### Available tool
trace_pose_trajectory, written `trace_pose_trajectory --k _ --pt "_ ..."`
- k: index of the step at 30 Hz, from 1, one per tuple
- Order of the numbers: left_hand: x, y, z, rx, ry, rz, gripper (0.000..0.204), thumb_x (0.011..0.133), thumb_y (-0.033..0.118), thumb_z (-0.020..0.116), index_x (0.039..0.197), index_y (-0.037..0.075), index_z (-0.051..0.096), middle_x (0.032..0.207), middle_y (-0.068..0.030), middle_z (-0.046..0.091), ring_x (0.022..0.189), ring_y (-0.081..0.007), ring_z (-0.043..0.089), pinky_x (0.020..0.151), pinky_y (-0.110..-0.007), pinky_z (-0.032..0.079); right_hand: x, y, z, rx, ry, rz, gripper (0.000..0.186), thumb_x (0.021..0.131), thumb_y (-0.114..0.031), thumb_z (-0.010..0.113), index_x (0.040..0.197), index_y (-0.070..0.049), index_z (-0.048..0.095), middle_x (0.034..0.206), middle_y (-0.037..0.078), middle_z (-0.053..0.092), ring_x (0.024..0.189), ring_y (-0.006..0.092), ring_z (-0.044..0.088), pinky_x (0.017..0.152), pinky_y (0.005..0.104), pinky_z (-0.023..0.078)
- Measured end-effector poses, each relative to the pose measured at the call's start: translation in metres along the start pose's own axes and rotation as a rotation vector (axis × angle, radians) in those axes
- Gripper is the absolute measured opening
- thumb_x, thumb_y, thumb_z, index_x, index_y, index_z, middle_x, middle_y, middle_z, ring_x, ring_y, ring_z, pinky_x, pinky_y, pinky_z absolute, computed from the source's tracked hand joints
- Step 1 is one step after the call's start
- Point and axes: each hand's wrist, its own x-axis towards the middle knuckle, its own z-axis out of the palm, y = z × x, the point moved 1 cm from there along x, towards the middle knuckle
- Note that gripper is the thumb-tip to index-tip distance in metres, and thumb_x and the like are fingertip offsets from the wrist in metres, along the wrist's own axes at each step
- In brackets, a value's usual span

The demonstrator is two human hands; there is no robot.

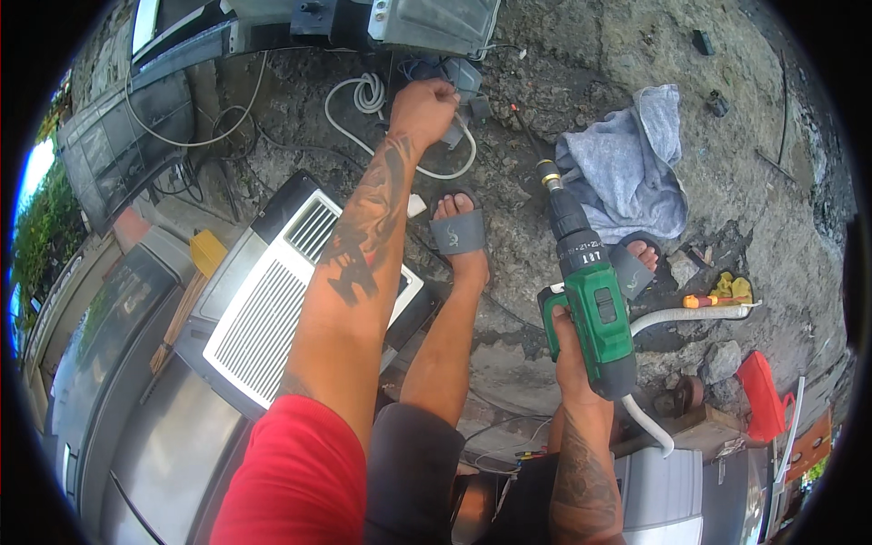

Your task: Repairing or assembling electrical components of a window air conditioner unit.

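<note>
My right hand (572, 359) is wrapped round the handle of a green and black cordless drill (599, 318). Its chuck points away from me, with a slim bit reaching over the ground. Stretched out ahead, my left hand (424, 109) is closed in a pinch beside a small grey plastic part (463, 77). What its fingertips grip is too small to make out. A white power cord (459, 170) loops just below that hand, with a coil of it to the left. A grey-blue towel (627, 159) lies crumpled right of the drill bit.
A window air conditioner with a white grille (263, 309) stands at the left under my forearm. A grey appliance housing (436, 23) is at the far edge. At the right lie an orange-handled screwdriver (699, 301), a white hose (690, 315) and a red pouch (761, 395). The ground is rough and cracked.
</note>
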Motion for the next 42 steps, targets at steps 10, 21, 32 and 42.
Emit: trace_pose_trajectory --k 10,21,32,42 --pt "-0.016 0.013 0.02 0.309 0.372 0.039 0.027 0.091 0.026 0.057 0.105 0.008 0.072 0.105 -0.0204 0.069 0.1 -0.0408 0.065 0.091 -0.048 0.05 0.008 -0.013 0.017 0.024 -0.112 -0.125 0.036 0.085 -0.011 0.071 0.118 -0.001 0.059 0.11 0.017 0.062 0.099 0.033 0.06 0.091 0.0426 0.047" --pt "-0.014 0.001 -0.003 0.281 0.195 0.057 0.03 0.088 0.029 0.058 0.098 0.003 0.069 0.093 -0.0207 0.072 0.091 -0.0433 0.067 0.083 -0.049 0.052 0.023 -0.029 0.028 0.016 -0.064 -0.132 0.024 0.077 -0.002 0.077 0.099 0.001 0.068 0.095 0.015 0.07 0.084 0.029 0.069 0.08 0.0369 0.053" --pt "-0.003 0.019 0.06 -0.238 0.458 0.045 0.016 0.077 0.017 0.07 0.078 0.001 0.069 0.071 -0.0121 0.07 0.064 -0.0261 0.069 0.064 -0.037 0.054 0.031 -0.012 0.018 -0.157 -0.007 -0.067 0.038 0.085 -0.015 0.075 0.117 0.0 0.062 0.1 0.017 0.069 0.089 0.0334 0.067 0.079 0.0426 0.051" --pt "0.017 0.009 0.07 0.076 0.627 0.132 0.014 0.077 0.019 0.076 0.08 0.007 0.07 0.078 -0.0151 0.069 0.074 -0.0385 0.067 0.07 -0.047 0.053 0.038 -0.014 0.0 -0.201 -0.043 -0.092 0.027 0.086 -0.014 0.074 0.109 -0.001 0.066 0.099 0.018 0.069 0.087 0.0356 0.067 0.077 0.043 0.052"
